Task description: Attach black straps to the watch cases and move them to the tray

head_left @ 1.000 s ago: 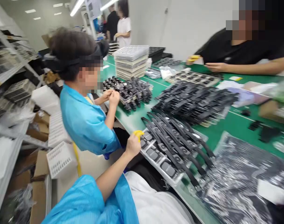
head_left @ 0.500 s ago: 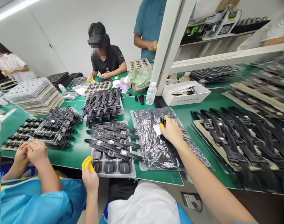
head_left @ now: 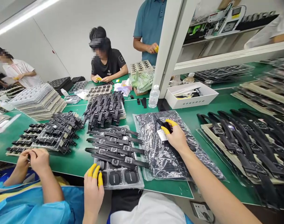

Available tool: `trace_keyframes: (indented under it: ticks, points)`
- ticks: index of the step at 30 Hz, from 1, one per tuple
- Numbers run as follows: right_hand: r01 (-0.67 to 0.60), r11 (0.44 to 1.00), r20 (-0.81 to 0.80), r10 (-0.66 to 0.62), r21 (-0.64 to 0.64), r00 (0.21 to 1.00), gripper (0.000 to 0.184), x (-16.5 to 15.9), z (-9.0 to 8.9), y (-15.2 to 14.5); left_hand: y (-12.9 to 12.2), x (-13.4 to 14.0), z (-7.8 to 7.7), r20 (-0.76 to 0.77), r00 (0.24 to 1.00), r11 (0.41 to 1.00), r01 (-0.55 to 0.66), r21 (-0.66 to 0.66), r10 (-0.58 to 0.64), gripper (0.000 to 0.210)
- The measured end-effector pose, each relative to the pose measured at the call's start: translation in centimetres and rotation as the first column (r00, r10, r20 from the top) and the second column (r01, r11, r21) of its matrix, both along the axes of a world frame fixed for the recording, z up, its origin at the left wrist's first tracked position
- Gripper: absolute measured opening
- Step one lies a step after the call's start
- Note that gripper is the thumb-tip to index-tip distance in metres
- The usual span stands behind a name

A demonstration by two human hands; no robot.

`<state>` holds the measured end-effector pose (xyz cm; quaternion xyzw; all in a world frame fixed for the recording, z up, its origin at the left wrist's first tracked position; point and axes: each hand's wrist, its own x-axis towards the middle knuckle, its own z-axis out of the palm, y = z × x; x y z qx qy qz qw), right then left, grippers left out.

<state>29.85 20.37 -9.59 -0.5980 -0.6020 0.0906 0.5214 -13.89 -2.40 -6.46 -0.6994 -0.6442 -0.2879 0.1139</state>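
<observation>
My right hand [head_left: 176, 137], in yellow finger cots, is closed on a black watch strap [head_left: 160, 122]. It is over a clear plastic bag [head_left: 155, 155] packed with black straps. A white label [head_left: 162, 135] shows beside the fingers. My left hand [head_left: 94, 186], also in yellow finger cots, is at the left front corner of a clear plastic tray [head_left: 139, 183]. Its fingers are apart, close to a dark square piece; whether they touch it is hard to tell. Watches with black straps [head_left: 114, 149] lie across the tray, and black square pieces [head_left: 132, 176] fill its front pockets.
Strapped watches pile up behind [head_left: 104, 107] and on a tray at right [head_left: 239, 140]. A water bottle [head_left: 154, 97] and a white box [head_left: 190, 96] stand at the back by a white post [head_left: 171, 49]. A co-worker's hands [head_left: 35, 160] work at left.
My left hand has moved in against the tray corner. My right hand stays over the bag, with more of the strap now showing. The whole view has shifted slightly.
</observation>
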Motion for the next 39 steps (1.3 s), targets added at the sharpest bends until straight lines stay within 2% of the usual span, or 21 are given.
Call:
trace_keyframes:
  ticks: [2, 7, 12, 16, 21, 26, 31, 39]
  points:
    - [-0.009, 1.0, -0.021, 0.009, 0.001, 1.0, 0.049, 0.0, -0.1, -0.1, 0.1, 0.1, 0.8, -0.152, 0.988, 0.998, 0.013, -0.06, -0.022, 0.032]
    - [-0.01, 1.0, -0.141, 0.012, 0.015, 0.99, 0.048, 0.1, 0.3, -0.5, 0.5, 0.9, 3.7, -0.412, 0.911, 0.95, -0.14, -0.279, 0.014, 0.028]
    - [0.032, 0.999, -0.215, -0.028, 0.015, 0.976, 0.044, 0.0, 1.4, -1.5, 1.6, 2.2, 7.1, -0.476, 0.879, 0.859, -0.219, -0.462, -0.031, 0.032]
    - [0.09, 0.995, -0.219, -0.099, -0.052, 0.971, 0.034, 0.1, 1.8, -2.1, 2.2, 2.9, 8.6, -0.462, 0.886, 0.809, -0.245, -0.535, -0.037, 0.035]
    - [0.128, 0.99, -0.16, -0.137, -0.066, 0.978, 0.033, 0.2, 1.7, -2.2, 2.7, 2.7, 8.9, -0.474, 0.88, 0.786, -0.27, -0.556, -0.032, 0.037]
    - [-0.006, 0.998, -0.185, -0.005, -0.058, 0.983, 0.03, 0.2, 1.7, -2.5, 3.3, 1.4, 8.1, -0.503, 0.862, 0.838, -0.229, -0.495, -0.061, 0.033]
    - [-0.035, 0.998, -0.188, 0.023, -0.058, 0.982, 0.03, 0.3, 2.1, -2.6, 3.9, 0.0, 7.1, -0.421, 0.904, 0.893, -0.122, -0.434, -0.081, 0.027]
    - [-0.091, 0.994, -0.312, 0.067, -0.063, 0.948, 0.034, -0.8, 4.0, -3.1, 4.2, 0.2, 7.1, -0.51, 0.851, 0.897, -0.121, -0.426, -0.128, 0.026]
